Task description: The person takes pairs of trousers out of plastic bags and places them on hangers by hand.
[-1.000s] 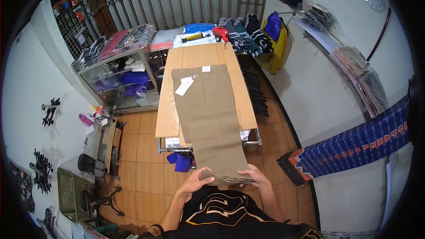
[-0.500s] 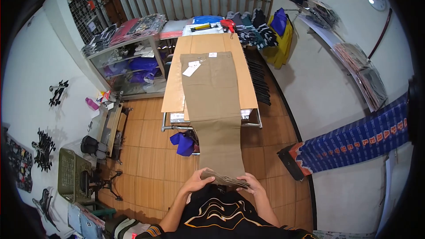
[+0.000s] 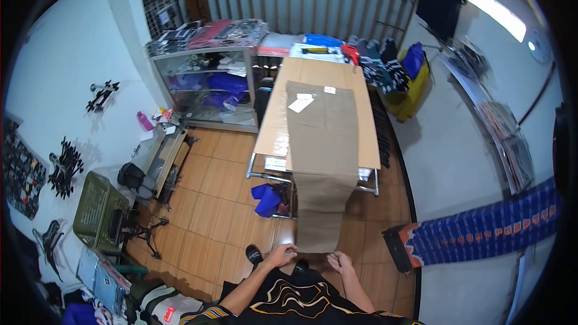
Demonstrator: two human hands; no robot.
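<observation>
A pair of khaki trousers (image 3: 322, 138) lies folded lengthwise on the wooden table (image 3: 274, 108), waist end at the far side. White paper tags (image 3: 301, 103) rest near the waistband. The legs hang over the near table edge and stretch toward me. At the left corner of the hem, my left hand (image 3: 282, 255) is closed in a pinch on the cloth. My right hand (image 3: 342, 262) pinches the hem's other corner, fingers curled.
A glass cabinet (image 3: 208, 87) with packed clothes stands back left. A red tape dispenser (image 3: 350, 54) sits beyond the table. A green basket (image 3: 99, 210) is at left, a blue patterned cloth (image 3: 481, 229) at right. A purple bag (image 3: 265, 200) hangs under the table.
The gathered folds at the trouser hem are now flattened out, and my hands hold its corners. The whole view has shifted, so the table appears further right.
</observation>
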